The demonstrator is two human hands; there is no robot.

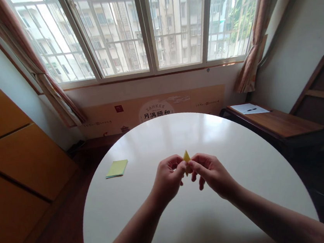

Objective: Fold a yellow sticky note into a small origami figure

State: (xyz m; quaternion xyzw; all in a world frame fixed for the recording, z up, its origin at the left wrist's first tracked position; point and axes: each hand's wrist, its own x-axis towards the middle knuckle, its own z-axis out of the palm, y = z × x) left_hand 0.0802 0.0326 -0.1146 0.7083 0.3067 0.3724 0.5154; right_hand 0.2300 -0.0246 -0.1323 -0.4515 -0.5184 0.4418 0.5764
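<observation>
A small piece of folded yellow paper [186, 156], narrow and diamond-shaped, is held upright above the white table. My left hand [170, 177] pinches its left side between thumb and fingers. From the right, my right hand [210, 170] pinches the other side, its thumb tip close to the left thumb. The lower fingers of the right hand hang loosely curled. Both hands hide part of the paper's middle. To the left on the table lies a stack of square paper [117, 168], yellow-green on top with a bluish edge below.
The round white table [234, 214] fills the middle, its rim curving around. A wooden bench [291, 122] with a paper sheet [250, 108] and a pen [251, 109] stands at right. Orange cabinets [23, 164] are at left; a barred window lies ahead.
</observation>
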